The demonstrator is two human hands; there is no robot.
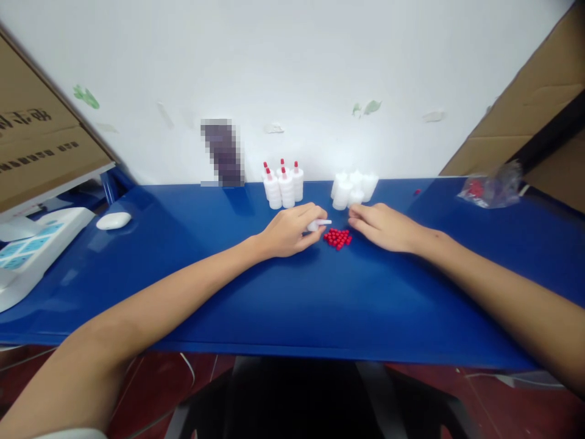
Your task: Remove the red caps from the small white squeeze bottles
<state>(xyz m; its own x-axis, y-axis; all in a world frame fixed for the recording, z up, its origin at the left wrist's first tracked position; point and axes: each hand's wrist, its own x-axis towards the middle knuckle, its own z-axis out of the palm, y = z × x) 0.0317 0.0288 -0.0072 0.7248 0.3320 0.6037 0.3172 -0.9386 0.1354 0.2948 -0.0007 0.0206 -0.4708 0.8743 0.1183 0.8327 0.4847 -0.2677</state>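
Note:
In the middle of the blue table [292, 305], my left hand [290, 233] is closed around a small white squeeze bottle [313, 225]. The bottle lies on its side in the hand, and its bare pointed nozzle sticks out to the right. Just right of the nozzle, my right hand [384, 227] has its thumb and fingers drawn together; what they hold, if anything, is hidden. Between the hands lies a loose pile of small red caps [338, 237]. Behind my left hand stand several white bottles with red tips [274, 192]. White containers [354, 188] cluster behind my right hand.
A white mouse-shaped object [114, 221] and a white device with blue panels [39, 250] sit at left. A clear bag with red pieces [489, 188] lies back right, a lone red piece [417, 192] nearer. Cardboard [521, 116] flanks the right; a wall [320, 79] stands behind.

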